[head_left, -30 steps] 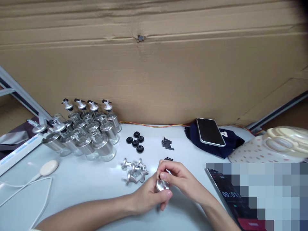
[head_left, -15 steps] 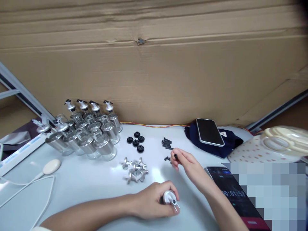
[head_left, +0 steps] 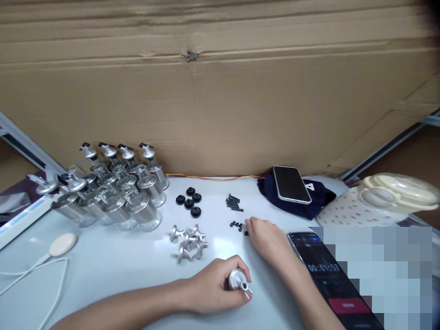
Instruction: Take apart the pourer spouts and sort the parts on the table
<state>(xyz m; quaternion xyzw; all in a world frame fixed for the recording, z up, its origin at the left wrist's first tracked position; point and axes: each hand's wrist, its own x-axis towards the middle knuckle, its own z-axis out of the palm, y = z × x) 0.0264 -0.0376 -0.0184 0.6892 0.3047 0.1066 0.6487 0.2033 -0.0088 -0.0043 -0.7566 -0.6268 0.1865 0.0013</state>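
Observation:
My left hand [head_left: 220, 284] is wrapped round a silver pourer spout [head_left: 238, 279], its round top facing up and a thin metal prong sticking out towards the right. Further up the table, my right hand [head_left: 266, 236] is turned down with its fingers closed together at the surface. Its fingertips are beside a small black piece [head_left: 246, 233], and anything inside them is hidden. More tiny black caps [head_left: 236, 224] lie just left of these fingers. Short black levers [head_left: 234, 201] lie in a bunch behind them. Several loose silver spout parts [head_left: 189, 240] are heaped left of centre.
Black ribbed stoppers [head_left: 189, 203] lie behind the silver parts. Glass bottles [head_left: 144, 208], some topped with pourers, crowd the left. A white cable [head_left: 62, 284] runs at front left. A timer phone [head_left: 319, 270], another phone [head_left: 292, 184] on dark cloth and a dotted container [head_left: 357, 206] occupy the right.
My right hand has turned over and lowered towards the tiny black caps; the black piece seen at its fingers before is out of sight. My left hand keeps hold of the spout. The view has shifted slightly.

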